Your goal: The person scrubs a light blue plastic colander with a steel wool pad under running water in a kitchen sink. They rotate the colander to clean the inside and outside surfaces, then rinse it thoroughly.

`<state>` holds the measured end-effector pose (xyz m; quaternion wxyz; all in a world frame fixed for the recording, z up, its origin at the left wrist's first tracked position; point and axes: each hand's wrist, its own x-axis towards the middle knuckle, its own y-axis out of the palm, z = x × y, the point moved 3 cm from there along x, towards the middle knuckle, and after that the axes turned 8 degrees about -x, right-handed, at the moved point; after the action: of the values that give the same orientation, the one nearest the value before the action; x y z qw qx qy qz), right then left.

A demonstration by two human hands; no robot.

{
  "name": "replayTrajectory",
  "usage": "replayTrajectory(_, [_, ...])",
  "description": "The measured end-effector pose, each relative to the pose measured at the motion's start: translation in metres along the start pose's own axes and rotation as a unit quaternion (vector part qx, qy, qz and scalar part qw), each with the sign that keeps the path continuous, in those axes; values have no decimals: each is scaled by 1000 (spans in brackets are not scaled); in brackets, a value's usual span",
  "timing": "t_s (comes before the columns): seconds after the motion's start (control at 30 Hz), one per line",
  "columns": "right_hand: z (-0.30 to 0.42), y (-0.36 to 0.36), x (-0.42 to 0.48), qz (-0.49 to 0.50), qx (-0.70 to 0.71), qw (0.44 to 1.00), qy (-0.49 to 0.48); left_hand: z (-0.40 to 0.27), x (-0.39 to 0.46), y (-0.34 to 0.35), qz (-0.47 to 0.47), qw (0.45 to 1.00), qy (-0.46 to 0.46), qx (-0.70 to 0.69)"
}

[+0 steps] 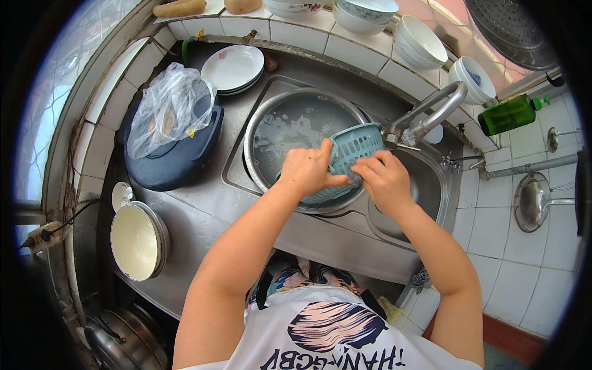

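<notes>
My left hand [307, 170] grips a light blue plastic colander basket [356, 138] by its rim, with the slotted side tilted up. In the fingers of my right hand [385, 179] is a grey scouring pad [355, 175], pressed against the basket's side and slightly blurred. Beneath the basket, a large round metal basin [249, 134] holds cloudy water with patches of foam. The basin rests in the left bowl of a stainless steel sink [231, 173]. Part of the basket is hidden behind my hands.
A metal faucet [437, 111] arches beside the basin, over the smaller right sink bowl [432, 185]. Stacked plates [233, 69], a dark blue lidded container [171, 166] under a plastic bag [173, 108], and nested bowls [136, 243] stand left. Several bowls [418, 44] and a green bottle [506, 115] line the ledge.
</notes>
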<state>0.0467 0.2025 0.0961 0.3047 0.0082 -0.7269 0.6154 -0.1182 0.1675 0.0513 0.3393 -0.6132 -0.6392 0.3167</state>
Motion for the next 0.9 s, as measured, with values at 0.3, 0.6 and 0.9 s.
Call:
replayTrajectory(0.3, [-22, 10, 27, -58, -3, 995, 84, -10, 12, 3, -20, 1000, 15, 4])
replayTrajectory(0.6, [-15, -7, -1, -23, 3, 998, 64, -4, 5, 4, -19, 999, 23, 20])
replayTrajectory(0.9, [-14, 9, -3, -17, 15, 995, 97, -3, 7, -1, 1, 1000, 16, 25])
